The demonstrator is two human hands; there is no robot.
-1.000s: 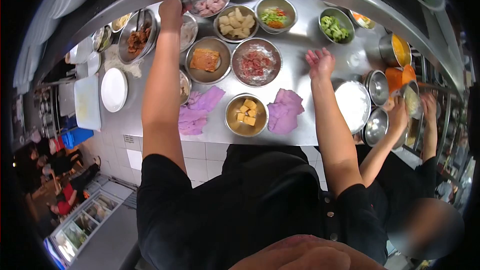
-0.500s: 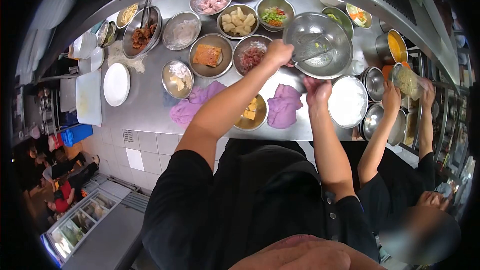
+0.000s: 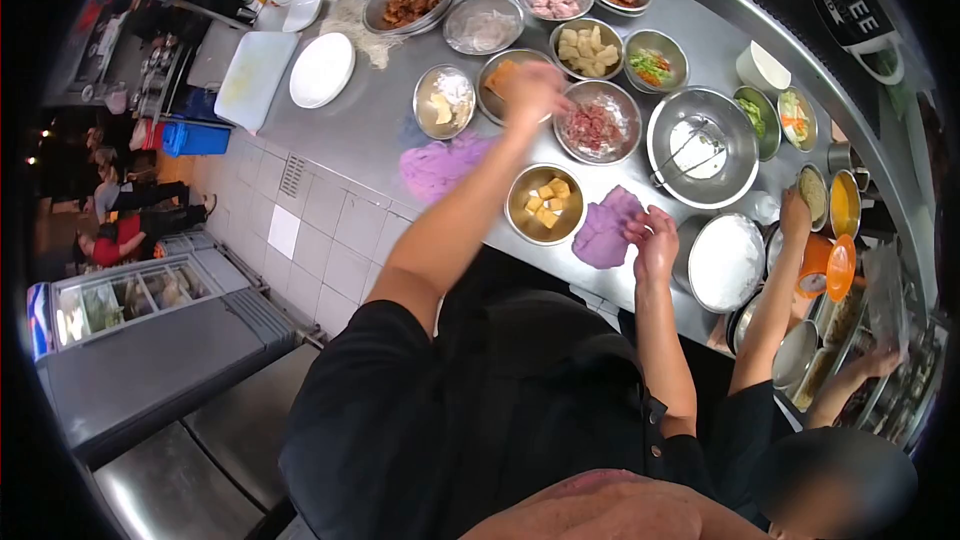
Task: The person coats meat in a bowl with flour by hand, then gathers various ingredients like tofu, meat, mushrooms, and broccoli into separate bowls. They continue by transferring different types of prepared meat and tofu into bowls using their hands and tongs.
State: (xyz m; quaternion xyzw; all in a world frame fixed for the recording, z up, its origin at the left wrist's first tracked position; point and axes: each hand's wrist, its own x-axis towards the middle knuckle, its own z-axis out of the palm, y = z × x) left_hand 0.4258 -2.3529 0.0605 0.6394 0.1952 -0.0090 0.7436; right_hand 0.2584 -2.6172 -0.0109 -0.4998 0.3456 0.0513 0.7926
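Observation:
My left hand (image 3: 533,95) is smeared by motion above a metal bowl (image 3: 492,108) holding an orange-brown block, beside a bowl of raw red meat (image 3: 597,125). My right hand (image 3: 655,238) is raised palm up, fingers apart and holding nothing, at the edge of a crumpled purple cloth (image 3: 606,230). To its upper right sits a large metal mixing bowl (image 3: 738,152) with a whisk (image 3: 690,155) leaning inside. A small bowl of yellow cubes (image 3: 545,208) stands between my arms.
A round pan of white powder (image 3: 728,262) lies right. Several ingredient bowls line the back. At left are a white plate (image 3: 322,71) and a cutting board (image 3: 256,78). A co-worker's hand (image 3: 796,212) reaches in beside an orange container (image 3: 815,262).
The large bowl, with the whisk, was held up in my hands and now rests on the table. My left hand has moved left, my right hand down. The view has turned.

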